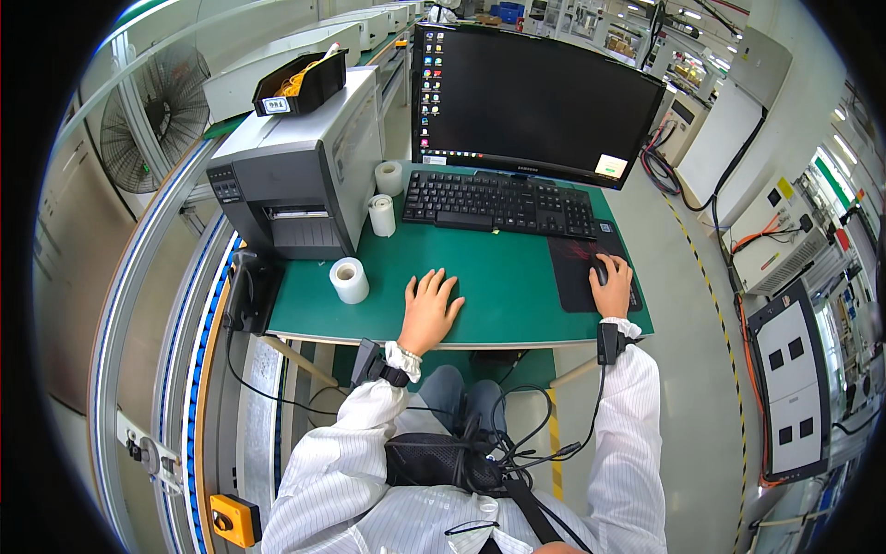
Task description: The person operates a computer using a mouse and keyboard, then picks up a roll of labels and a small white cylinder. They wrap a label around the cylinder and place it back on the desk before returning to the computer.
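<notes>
My left hand [430,309] lies flat on the green tabletop [498,286], fingers spread and nothing in them. On the right, my right hand [611,288] rests over a black computer mouse [600,270], its fingers curved round it. The mouse sits on a dark mouse pad [572,277] with a red pattern. Beyond both hands is a black keyboard [498,201], in front of a monitor [535,102] that shows a dark desktop with icons down its left side. Left of my left hand stands a roll of white labels [349,280].
A grey and white label printer [286,194] fills the table's left side, with a black bin [300,85] of yellow items on top. Two smaller white rolls [381,214] stand beside it. A conveyor rail [198,369] runs along the left. Black cables [517,443] loop over my lap.
</notes>
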{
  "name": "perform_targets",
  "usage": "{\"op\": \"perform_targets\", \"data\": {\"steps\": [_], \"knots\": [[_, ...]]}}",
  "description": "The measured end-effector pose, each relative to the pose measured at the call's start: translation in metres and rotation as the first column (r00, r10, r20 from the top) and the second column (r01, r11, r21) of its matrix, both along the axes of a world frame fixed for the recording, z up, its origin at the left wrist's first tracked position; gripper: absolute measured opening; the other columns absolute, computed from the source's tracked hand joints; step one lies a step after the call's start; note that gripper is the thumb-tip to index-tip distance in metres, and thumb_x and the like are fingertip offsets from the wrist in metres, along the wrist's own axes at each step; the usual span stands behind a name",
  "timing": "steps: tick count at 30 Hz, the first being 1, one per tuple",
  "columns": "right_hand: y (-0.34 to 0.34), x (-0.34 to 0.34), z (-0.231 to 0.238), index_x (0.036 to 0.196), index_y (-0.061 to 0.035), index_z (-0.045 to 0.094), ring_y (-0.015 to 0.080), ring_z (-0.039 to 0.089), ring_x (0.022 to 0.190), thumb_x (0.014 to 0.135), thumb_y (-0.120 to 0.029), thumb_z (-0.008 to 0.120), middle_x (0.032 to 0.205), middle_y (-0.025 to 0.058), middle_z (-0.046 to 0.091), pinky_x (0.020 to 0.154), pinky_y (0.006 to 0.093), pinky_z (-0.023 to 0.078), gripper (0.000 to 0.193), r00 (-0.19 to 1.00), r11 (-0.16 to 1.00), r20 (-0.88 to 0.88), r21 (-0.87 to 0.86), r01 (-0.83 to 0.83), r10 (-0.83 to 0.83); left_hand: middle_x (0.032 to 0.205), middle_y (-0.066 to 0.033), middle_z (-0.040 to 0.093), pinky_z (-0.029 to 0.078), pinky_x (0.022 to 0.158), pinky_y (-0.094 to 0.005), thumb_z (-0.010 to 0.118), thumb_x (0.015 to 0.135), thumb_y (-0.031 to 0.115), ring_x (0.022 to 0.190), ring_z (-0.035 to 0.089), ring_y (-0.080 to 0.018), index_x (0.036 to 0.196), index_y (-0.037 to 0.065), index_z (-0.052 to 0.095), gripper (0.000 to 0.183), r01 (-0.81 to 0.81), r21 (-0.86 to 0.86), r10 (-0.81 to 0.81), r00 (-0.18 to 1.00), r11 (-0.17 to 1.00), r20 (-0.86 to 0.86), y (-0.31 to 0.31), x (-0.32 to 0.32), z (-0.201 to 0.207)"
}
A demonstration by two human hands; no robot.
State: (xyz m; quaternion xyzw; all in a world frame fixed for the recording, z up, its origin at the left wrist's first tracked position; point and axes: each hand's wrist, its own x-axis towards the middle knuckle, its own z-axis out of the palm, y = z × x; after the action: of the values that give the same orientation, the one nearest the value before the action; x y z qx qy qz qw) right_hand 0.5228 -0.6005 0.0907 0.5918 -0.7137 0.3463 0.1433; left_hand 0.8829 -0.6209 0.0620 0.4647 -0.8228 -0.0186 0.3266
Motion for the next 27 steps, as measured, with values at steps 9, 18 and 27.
{"op": "perform_targets", "data": {"steps": [9,18,27], "knots": [[0.0,-0.001,-0.003,0.114,-0.0129,0.059,0.033,0.047,0.11,0.082,-0.022,0.064,0.117,0.0136,0.051,0.093,0.0436,0.042,0.034,1.0,1.0,-0.01,0.005,-0.007,0.007,0.123,-0.0129,0.055,0.036,0.101,-0.0446,0.057,0.091,0.024,0.118,0.049,-0.0257,0.117,0.007,0.057,0.031,0.199,0.14,-0.136,0.921,0.97,-0.366,0.012,0.008,0.03],[-0.005,0.014,0.001,0.124,-0.0123,0.054,0.0344,0.047,0.111,0.081,-0.024,0.064,0.119,0.0149,0.051,0.093,0.0443,0.042,0.046,1.0,0.999,-0.026,-0.051,0.004,-0.005,0.106,-0.0222,0.061,0.051,0.079,-0.0435,0.052,0.095,0.026,0.096,0.06,-0.0324,0.097,-0.004,0.063,0.032,0.684,-0.729,-0.531,-0.608,0.029,-0.591,0.141,0.063,0.189],[0.003,0.018,0.018,0.123,-0.007,0.052,0.0324,0.046,0.115,0.085,-0.02,0.061,0.122,0.0143,0.052,0.101,0.0427,0.033,0.041,0.994,0.955,-0.06,-0.286,0.074,-0.095,0.105,-0.022,0.062,0.057,0.073,-0.0345,0.069,0.085,0.021,0.085,0.065,-0.0326,0.093,0.001,0.069,0.021,0.649,-0.661,-0.348,-0.76,-0.378,-0.548,0.166,0.079,0.22]]}}
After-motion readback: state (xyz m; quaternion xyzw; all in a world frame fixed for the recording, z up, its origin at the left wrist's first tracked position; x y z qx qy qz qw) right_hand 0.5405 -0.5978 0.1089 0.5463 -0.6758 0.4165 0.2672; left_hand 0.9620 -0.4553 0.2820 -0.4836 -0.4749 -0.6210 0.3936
